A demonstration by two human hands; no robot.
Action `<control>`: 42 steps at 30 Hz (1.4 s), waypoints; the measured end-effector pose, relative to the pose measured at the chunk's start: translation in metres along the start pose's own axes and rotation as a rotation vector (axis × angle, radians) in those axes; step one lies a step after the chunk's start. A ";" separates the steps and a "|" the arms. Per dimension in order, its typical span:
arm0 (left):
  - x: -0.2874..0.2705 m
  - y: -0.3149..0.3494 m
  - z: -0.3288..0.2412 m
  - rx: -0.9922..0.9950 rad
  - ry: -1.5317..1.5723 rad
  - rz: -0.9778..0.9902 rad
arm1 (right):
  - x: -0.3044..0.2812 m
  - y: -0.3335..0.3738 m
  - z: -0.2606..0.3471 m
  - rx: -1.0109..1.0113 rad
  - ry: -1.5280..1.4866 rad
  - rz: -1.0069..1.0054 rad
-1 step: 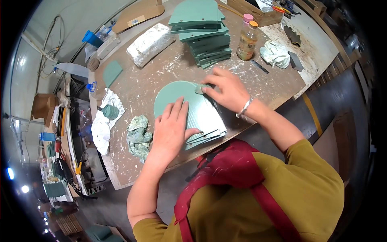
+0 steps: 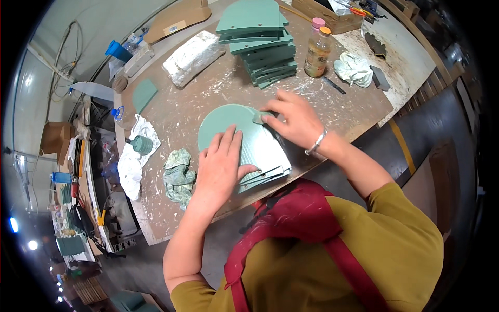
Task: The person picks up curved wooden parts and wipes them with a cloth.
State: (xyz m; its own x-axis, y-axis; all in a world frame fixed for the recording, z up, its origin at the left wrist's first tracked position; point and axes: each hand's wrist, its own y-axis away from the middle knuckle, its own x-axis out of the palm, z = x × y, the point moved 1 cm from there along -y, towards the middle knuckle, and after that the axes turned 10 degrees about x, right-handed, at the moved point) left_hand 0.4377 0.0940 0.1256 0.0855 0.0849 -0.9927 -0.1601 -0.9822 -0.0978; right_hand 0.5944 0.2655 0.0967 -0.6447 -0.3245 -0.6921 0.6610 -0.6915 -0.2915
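left hand [image 2: 215, 167] lies flat, right hand [image 2: 297, 119] pinches.

Worn items, upper body.
Right hand [image 2: 295, 118]: a narrow, silver-coloured bracelet [image 2: 316, 143] encircles the wrist directly behind it. Left hand [image 2: 215, 169]: bare, as is the wrist behind it. Well back from both hands: a mustard-olive top [image 2: 392, 249] with short sleeves [image 2: 391, 196], overlaid by a crimson apron [image 2: 306, 216] with broad matching straps [image 2: 356, 270].

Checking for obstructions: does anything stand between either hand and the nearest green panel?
Nothing visible blocks the left hand, which rests on the green panel. Between the right hand and the panel's edge, only the small greenish pad it pinches shows.
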 end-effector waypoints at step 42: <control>-0.002 -0.019 0.086 0.433 0.074 -0.016 | 0.008 0.110 0.102 -0.105 0.407 -0.084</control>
State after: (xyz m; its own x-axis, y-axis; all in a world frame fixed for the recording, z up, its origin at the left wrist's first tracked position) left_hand 0.3561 0.1269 0.1235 0.1587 0.0720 -0.9847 -0.5541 -0.8190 -0.1492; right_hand 0.6233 0.1206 0.1269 -0.5077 0.0261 -0.8611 0.6618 -0.6281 -0.4092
